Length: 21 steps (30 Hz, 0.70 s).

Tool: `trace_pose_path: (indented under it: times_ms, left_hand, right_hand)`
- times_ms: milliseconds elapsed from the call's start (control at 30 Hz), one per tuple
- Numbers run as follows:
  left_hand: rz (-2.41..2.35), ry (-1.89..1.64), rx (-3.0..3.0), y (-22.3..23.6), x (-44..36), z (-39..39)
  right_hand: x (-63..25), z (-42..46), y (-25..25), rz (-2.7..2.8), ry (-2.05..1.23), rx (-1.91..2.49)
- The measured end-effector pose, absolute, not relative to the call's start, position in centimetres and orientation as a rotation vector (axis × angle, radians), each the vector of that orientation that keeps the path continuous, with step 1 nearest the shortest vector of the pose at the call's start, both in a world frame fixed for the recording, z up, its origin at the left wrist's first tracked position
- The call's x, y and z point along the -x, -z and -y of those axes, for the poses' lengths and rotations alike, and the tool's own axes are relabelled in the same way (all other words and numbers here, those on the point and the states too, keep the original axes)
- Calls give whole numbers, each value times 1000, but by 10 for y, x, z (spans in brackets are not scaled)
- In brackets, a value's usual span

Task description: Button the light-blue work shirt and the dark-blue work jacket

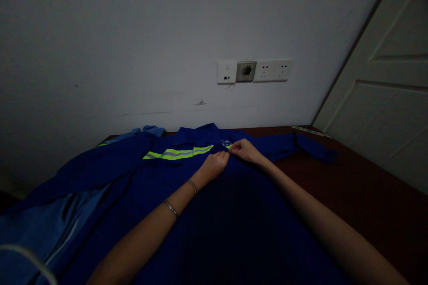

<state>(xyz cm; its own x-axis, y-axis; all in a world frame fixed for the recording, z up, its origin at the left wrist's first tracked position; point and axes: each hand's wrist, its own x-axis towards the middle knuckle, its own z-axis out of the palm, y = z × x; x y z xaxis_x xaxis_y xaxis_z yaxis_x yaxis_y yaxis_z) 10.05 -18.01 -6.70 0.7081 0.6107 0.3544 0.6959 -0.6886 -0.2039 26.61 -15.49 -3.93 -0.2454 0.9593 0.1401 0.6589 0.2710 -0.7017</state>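
A dark blue work jacket [167,178] with a collar lies spread out, its sleeves reaching to both sides. Yellow-green and silver reflective tape [177,153] crosses its chest. My left hand [216,164] is closed on the jacket's front, just below the tape. Touching or nearly touching it, my right hand [245,149] pinches the cloth at the front opening, beside a small white print [226,143]. The fingertips hide whatever small part lies between them. Two bracelets [171,207] circle my left forearm and wrist.
Lighter blue clothing [50,227] lies at the left, with a pale cord [28,254] in the near corner. The jacket rests on a dark reddish-brown surface [351,187] against a wall with sockets [272,70]. A panelled door [388,84] stands at the right.
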Motion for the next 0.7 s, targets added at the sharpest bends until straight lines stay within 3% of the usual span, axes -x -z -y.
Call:
trace_pose_path:
  times_ms: [367, 700]
  left_hand:
    - [994, 510, 2616, 70, -95, 177]
    - [987, 597, 2611, 73, -95, 175]
  right_hand:
    - [-281, 151, 28, 1707, -1086, 1401]
    - [-276, 164, 23, 2300, -585, 1295]
